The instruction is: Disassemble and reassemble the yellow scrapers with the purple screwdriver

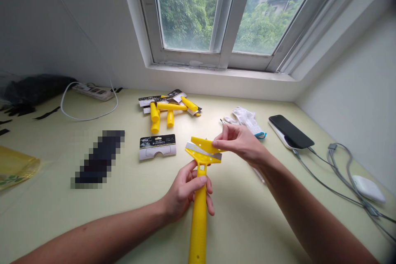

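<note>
My left hand [185, 192] is closed around the neck of a long yellow scraper [199, 218], its head pointing away from me. A silver blade [198, 149] lies slantwise on that head. Above the blade, a yellow cover plate [201, 143] sits at an angle, swung apart from the head at one side. My right hand [236, 142] pinches the plate's right end between thumb and fingers. A thin dark tip [222, 121] pokes out beyond my right fingers, and a clear rod-like piece [260, 175] shows below the wrist; whether the hand holds these is unclear.
Several yellow handles [171, 107] with cards lie in a pile near the window. A black-and-white packaging card [157, 147] is closer. White gloves [244, 120], a phone [291, 131], cables [332, 196] and a white case [368, 188] occupy the right; a power strip [94, 91] is back left.
</note>
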`<state>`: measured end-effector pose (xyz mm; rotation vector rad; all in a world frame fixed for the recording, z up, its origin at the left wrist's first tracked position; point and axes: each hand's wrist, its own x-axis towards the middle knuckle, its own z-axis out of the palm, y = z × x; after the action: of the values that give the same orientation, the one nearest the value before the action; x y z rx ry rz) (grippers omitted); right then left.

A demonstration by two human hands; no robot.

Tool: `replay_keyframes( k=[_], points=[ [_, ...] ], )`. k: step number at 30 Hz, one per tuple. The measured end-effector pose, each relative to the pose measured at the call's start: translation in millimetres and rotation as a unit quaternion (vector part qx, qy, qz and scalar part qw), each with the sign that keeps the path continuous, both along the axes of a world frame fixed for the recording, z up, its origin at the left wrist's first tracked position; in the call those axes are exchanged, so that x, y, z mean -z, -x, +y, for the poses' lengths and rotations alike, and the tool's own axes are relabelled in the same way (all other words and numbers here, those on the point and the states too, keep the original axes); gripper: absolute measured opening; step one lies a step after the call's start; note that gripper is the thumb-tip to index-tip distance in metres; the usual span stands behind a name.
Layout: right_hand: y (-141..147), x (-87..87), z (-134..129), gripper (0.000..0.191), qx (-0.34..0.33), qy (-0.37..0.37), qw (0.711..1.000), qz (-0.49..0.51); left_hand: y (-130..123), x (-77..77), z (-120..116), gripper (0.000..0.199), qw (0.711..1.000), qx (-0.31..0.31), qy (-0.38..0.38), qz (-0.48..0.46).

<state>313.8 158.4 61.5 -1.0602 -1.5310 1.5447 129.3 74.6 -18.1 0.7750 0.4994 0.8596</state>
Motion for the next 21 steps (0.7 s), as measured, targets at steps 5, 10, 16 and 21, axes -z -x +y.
replay_keyframes(
  k=[5, 10, 16, 21],
  points=[
    [7.5, 11.2, -0.6, 0.021, -0.016, -0.051, 0.993, -0.110, -0.2, -0.9, 0.5, 0.034, 1.000, -0.002, -0.001, 0.004],
    [12.4, 13.9, -5.1, 0.013, 0.008, -0.076, 0.987, -0.142, -0.5, -1.3, 0.6, 0.033, 1.000, -0.006, -0.005, 0.010],
    [13.9, 12.2, -7.5, 0.009, 0.015, -0.158, 0.962, -0.220, 0.1, -1.3, 1.0, 0.031, 1.000, -0.004, -0.007, 0.013],
    [12.3, 12.6, -3.5, 0.010, 0.001, -0.170, 0.955, -0.244, 0.4, 0.3, 0.9, 0.033, 1.000, 0.002, -0.009, 0.010]
  ],
)
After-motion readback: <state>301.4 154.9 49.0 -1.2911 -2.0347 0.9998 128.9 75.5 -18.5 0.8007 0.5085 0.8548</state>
